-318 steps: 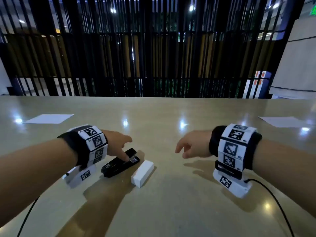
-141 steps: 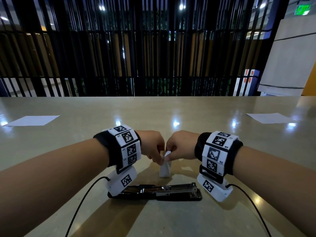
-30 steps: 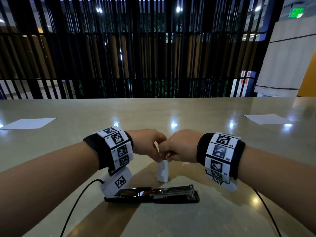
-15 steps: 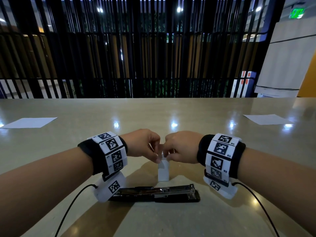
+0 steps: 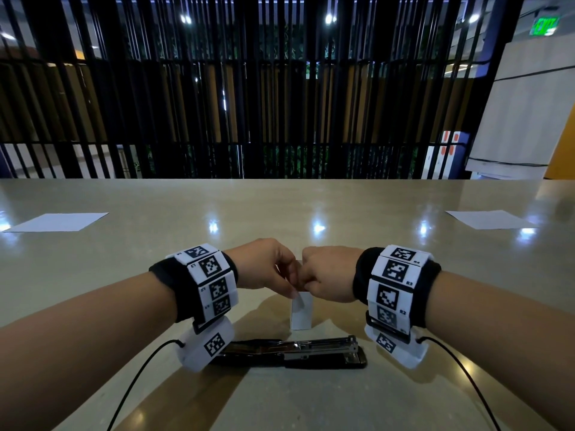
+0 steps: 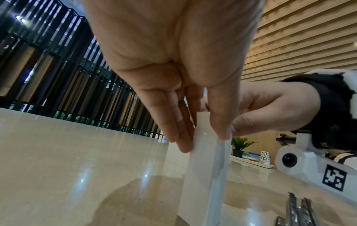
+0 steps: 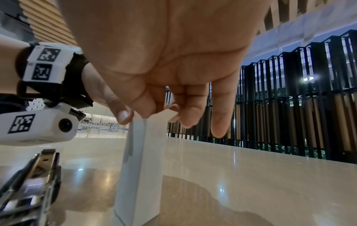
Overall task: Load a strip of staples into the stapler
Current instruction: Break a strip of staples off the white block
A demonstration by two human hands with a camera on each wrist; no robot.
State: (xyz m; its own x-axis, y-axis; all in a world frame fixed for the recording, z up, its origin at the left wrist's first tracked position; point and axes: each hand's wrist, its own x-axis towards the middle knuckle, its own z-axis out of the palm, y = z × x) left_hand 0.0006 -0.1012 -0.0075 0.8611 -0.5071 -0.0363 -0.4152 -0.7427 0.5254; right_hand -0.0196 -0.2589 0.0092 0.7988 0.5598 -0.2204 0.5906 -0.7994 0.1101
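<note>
A small white staple box (image 5: 301, 312) stands upright on the table, just beyond the black stapler (image 5: 292, 353). The stapler lies opened out flat with its metal magazine (image 7: 32, 180) exposed. My left hand (image 5: 294, 292) pinches the upper part of the staple box (image 6: 204, 168) between thumb and fingers. My right hand (image 5: 306, 283) pinches the top end flap (image 7: 170, 114) of the box with its thumb and fingertips. No staple strip shows; the inside of the box is hidden by both hands.
The glossy beige table (image 5: 311, 206) carries a sheet of paper at the far left (image 5: 59, 221) and another at the far right (image 5: 488, 219). A black slatted railing (image 5: 280, 119) stands beyond the far edge. Cables (image 5: 137, 384) trail from both wrist cameras.
Since the earliest frame the stapler has been opened flat and the box stood on end. Over the last second both hands stay at the box top, shifting only slightly.
</note>
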